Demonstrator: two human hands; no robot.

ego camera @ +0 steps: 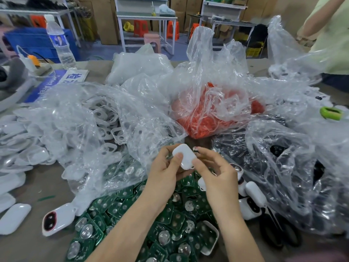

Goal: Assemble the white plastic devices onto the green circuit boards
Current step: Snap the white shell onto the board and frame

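Both hands meet above the table's middle around one white plastic device (184,155), a rounded shell with its smooth side up. My left hand (164,174) grips its left edge with the thumb on top. My right hand (215,171) pinches its right side with thumb and fingertips. Below my forearms lies a heap of green circuit boards (170,224) with round metal domes. Finished white devices (252,201) lie to the right of the heap, and another one (56,218) with a dark window lies to the left.
Clear plastic bags surround the work spot: white frames (105,125) at left, red parts (213,118) behind, black parts (283,167) at right. White shells (15,218) lie at the left edge. A water bottle (58,40) stands far left. Another person (328,35) stands at far right.
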